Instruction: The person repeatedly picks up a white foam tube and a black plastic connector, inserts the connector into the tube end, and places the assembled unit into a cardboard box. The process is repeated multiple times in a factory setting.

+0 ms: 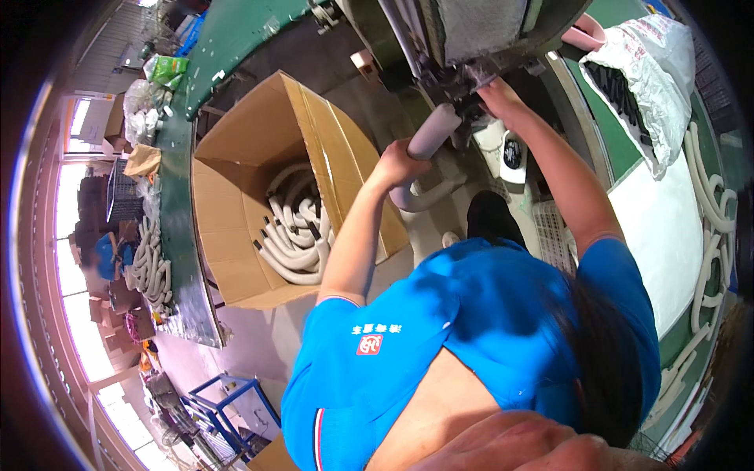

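An open cardboard box (pixel 259 196) is standing left of the person's arms, with curved hoses (pixel 294 235) lying in it. Farther left, more hoses (pixel 149 267) are lying on a long bench (pixel 177 228). At the far right, a bag (pixel 648 74) is sitting on a table (pixel 667 235), with hoses (pixel 711 212) lying beside it

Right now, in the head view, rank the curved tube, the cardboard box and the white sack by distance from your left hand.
1. Curved tube, gripped in the left hand.
2. Cardboard box, just to its left.
3. White sack, far upper right.
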A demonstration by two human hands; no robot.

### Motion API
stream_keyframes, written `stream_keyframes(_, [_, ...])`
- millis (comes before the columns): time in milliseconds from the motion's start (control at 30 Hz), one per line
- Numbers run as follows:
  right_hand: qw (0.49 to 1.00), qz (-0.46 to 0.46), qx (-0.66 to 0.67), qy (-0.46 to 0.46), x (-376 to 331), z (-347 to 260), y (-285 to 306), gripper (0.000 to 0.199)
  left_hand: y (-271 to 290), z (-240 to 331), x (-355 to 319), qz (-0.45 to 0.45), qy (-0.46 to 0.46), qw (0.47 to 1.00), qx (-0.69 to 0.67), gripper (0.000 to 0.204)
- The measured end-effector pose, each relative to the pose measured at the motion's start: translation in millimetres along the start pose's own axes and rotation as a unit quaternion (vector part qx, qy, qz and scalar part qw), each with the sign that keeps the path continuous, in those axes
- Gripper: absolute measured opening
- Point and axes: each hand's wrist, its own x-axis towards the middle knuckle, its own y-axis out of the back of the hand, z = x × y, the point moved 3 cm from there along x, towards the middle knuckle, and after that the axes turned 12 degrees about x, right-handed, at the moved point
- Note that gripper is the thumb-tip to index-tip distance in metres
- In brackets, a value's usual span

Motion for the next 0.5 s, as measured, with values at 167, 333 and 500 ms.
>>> stream_keyframes(167, [0.999, 0.036, -0.03, -0.014, -14.0, -3.3, -3.4, 0.042, 16.1, 5.4, -10.7, 0.065, -0.019, 0.995, 0.069, 0.048])
stream_keyframes(333, [0.996, 0.038, -0.08, 0.016, -18.9, -4.2, -3.8, 0.047, 10.1, 3.9, -8.3, 0.061, -0.014, 0.996, 0.069, 0.049])
stream_keyframes(500, [0.992, 0.049, -0.107, 0.048, -27.1, -15.1, -7.0, 0.047, 12.5, 4.0, -5.7, 0.046, -0.022, 0.996, 0.075, 0.048])
